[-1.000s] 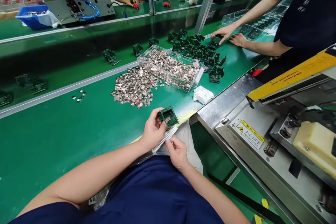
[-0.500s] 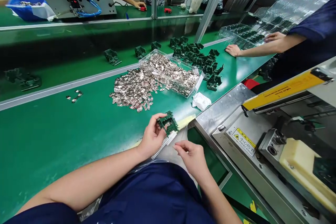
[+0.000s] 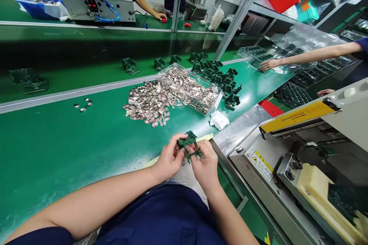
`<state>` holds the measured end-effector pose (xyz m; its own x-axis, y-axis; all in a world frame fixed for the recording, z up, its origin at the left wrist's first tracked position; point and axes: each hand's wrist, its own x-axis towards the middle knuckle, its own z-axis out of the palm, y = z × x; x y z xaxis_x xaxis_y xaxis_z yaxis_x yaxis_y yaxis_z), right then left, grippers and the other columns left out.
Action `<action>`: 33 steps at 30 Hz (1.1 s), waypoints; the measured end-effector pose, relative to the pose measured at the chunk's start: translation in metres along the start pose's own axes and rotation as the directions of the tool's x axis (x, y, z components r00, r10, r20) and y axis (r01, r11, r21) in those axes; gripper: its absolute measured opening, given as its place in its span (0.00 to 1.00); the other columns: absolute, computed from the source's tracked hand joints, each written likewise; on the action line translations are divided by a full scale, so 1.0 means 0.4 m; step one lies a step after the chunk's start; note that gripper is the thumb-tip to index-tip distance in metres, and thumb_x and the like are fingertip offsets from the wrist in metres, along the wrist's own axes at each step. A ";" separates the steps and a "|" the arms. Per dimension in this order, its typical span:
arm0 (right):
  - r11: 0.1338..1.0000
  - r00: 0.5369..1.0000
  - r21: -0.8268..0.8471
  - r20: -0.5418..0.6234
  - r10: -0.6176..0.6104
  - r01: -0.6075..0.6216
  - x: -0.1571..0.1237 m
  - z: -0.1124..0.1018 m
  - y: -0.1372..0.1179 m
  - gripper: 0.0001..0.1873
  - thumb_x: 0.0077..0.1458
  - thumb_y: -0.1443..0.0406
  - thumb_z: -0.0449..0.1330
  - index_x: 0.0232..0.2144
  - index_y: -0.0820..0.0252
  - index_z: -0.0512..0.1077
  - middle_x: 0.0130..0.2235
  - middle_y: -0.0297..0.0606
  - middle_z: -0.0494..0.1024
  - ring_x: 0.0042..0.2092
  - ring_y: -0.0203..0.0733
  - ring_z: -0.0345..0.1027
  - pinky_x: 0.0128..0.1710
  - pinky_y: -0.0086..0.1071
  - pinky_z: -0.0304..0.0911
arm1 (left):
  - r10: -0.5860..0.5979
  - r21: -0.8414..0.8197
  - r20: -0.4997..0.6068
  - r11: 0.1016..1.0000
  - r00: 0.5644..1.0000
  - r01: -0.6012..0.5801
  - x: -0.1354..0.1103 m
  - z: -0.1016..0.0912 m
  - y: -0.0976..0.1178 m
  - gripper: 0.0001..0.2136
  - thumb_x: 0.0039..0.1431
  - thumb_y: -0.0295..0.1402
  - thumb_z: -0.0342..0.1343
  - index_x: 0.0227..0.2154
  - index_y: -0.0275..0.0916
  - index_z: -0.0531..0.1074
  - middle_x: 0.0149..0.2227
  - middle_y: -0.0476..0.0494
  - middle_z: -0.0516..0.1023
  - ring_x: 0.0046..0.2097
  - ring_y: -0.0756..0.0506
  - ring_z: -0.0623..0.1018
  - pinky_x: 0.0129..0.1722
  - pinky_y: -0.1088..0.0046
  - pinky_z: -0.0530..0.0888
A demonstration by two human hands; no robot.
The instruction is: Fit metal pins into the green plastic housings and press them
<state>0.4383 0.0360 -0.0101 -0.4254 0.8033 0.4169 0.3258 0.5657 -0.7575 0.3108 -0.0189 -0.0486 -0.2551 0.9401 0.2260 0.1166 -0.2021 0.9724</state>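
Between my two hands is a dark green plastic frame (image 3: 189, 141) with an open middle. My left hand (image 3: 169, 160) is closed on its left side, thumb and fingers pinching it. The fingers of my right hand (image 3: 204, 162) close round its right side; whether a small part is also in them I cannot see. Below the frame, a strip of small metal pieces (image 3: 184, 160) is mostly covered by my hands. Beyond lies a heap of small metal pieces (image 3: 148, 101), beside a clear plastic tray (image 3: 208, 109) filled with the same pieces.
Several green frames (image 3: 227, 80) lie behind the tray. A crumpled white wad (image 3: 219, 120) sits near the bench edge. A machine with a yellow bar (image 3: 299, 116) stands at right. A co-worker's arm (image 3: 313, 55) reaches over clear trays (image 3: 304, 46); another person's hand (image 3: 161, 17) is across the bench.
My right hand has moved up and left from beside the frame and now grips its right side. The frame has turned. The co-worker's arm at right has shifted, and my view has tilted.
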 end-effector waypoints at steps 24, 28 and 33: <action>1.000 0.982 0.020 -0.188 0.009 -0.006 -0.232 -0.466 0.022 0.30 0.52 0.60 0.69 0.56 0.52 0.67 0.53 0.44 0.73 0.55 0.54 0.66 0.56 0.49 0.63 | 0.132 -0.120 0.744 0.991 0.655 -0.063 0.133 0.239 0.160 0.28 0.59 0.33 0.57 0.61 0.44 0.57 0.47 0.38 0.77 0.45 0.42 0.79 0.39 0.67 0.78; 0.995 0.413 -0.004 -0.910 0.039 -0.103 -0.383 -0.638 0.062 0.32 0.49 0.60 0.70 0.55 0.59 0.68 0.52 0.46 0.71 0.52 0.53 0.68 0.55 0.49 0.65 | 0.293 -0.125 0.759 0.942 0.582 -0.311 0.209 0.479 0.245 0.29 0.55 0.38 0.61 0.59 0.41 0.61 0.60 0.33 0.68 0.60 0.35 0.69 0.57 0.54 0.70; 0.959 0.173 -0.027 -0.985 0.024 -0.283 -0.447 -0.785 0.096 0.38 0.39 0.58 0.74 0.53 0.65 0.71 0.49 0.47 0.73 0.56 0.54 0.65 0.60 0.53 0.56 | 0.252 -0.050 0.841 0.917 0.478 -0.395 0.253 0.762 0.324 0.38 0.48 0.39 0.67 0.60 0.30 0.60 0.60 0.24 0.65 0.62 0.29 0.65 0.60 0.49 0.65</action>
<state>0.7920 -0.0274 0.0439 0.7656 0.3357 0.5488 0.4551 0.3204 -0.8308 0.5929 0.1336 0.0826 0.7150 0.6295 0.3042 0.1598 -0.5708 0.8054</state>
